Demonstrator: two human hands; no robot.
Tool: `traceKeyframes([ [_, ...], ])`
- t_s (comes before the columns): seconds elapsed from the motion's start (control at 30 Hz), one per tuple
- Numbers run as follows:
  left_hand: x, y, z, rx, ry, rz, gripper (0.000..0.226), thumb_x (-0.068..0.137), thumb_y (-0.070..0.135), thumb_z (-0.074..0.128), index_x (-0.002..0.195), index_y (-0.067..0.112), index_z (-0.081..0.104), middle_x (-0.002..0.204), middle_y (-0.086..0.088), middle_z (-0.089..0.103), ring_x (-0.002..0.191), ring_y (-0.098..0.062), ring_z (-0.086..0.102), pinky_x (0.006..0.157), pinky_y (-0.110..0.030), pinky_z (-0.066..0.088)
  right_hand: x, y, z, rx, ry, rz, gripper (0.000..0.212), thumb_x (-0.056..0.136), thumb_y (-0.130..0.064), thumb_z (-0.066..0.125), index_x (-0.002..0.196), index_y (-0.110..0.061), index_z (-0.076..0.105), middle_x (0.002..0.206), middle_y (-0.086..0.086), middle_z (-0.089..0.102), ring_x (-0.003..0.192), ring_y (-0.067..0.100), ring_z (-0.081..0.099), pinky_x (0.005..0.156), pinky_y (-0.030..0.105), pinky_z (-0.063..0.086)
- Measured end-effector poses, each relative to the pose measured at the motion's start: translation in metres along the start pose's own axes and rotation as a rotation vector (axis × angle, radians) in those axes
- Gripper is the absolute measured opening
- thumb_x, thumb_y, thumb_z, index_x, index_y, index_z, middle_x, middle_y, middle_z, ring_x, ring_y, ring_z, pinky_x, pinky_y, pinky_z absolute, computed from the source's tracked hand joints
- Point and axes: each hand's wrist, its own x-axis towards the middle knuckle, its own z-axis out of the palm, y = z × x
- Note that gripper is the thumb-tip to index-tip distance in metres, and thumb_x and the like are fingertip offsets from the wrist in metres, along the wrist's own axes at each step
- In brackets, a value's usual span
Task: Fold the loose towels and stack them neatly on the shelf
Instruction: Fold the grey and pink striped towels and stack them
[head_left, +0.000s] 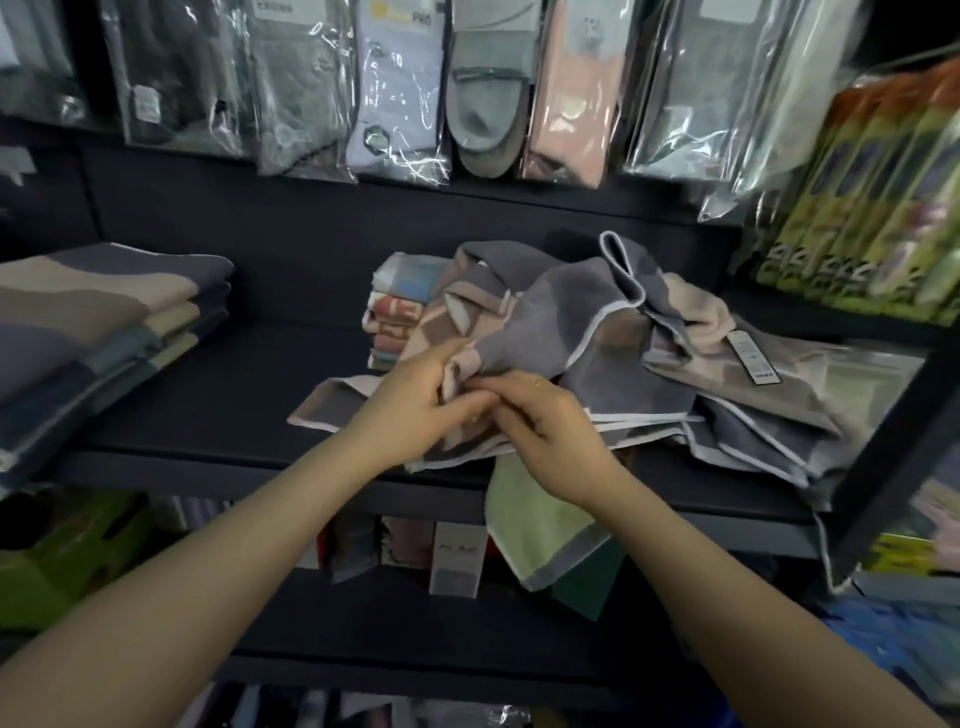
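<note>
Centrally, a dark shelf carries the goods. Folded towels sit stacked at its left end. Loose towels lie heaped at its right, one green towel hanging over the front edge. A small folded stack stands behind the heap. Bagged socks hang above. The left hand and right hand meet at the heap's front, fingers of both curled, pinching a grey towel lifted from the heap.

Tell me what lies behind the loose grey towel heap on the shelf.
Behind the loose grey towel heap stands a small stack of folded patterned towels; only its left part shows, the rest is covered by the heap.
</note>
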Motion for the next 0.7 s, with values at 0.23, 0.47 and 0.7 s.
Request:
traceKeyframes([
  [0.23, 0.002, 0.011, 0.012, -0.418, 0.275, -0.245, 0.017, 0.091, 0.015, 0.054, 0.085, 0.026, 0.065, 0.077, 0.016, 0.068, 0.072, 0.007, 0.062, 0.069, -0.012, 0.049, -0.003, 0.047, -0.05, -0.374, 0.257, -0.044, 0.064, 0.074, 0.01, 0.052, 0.135, -0.009, 0.044, 0.145, 0.013, 0.037, 0.133, 0.033, 0.032, 0.109, 0.039, 0.025],
  [0.47, -0.024, 0.009, -0.009, -0.774, 0.391, -0.391, 0.018, 0.091, 0.02, 0.052, 0.088, 0.023, 0.069, 0.083, 0.007, 0.074, 0.078, -0.007, 0.069, 0.062, -0.018, 0.052, 0.016, 0.062, -0.06, -0.585, 0.322, -0.125, 0.024, 0.087, -0.014, 0.049, 0.1, -0.003, 0.066, 0.098, 0.017, 0.067, 0.103, 0.038, 0.059, 0.101, 0.047, 0.022],
  [0.7, -0.05, -0.006, -0.01, 0.261, 0.293, -0.229, 0.062, 0.087, 0.05, 0.051, 0.138, 0.018, 0.034, 0.13, 0.003, 0.04, 0.122, -0.007, 0.034, 0.101, -0.016, 0.026, 0.016, 0.023, -0.036, -0.437, 0.103, -0.197, 0.026, 0.089, -0.019, 0.05, 0.079, -0.002, 0.067, 0.069, 0.015, 0.063, 0.067, 0.034, 0.058, 0.061, 0.037, 0.046],
])
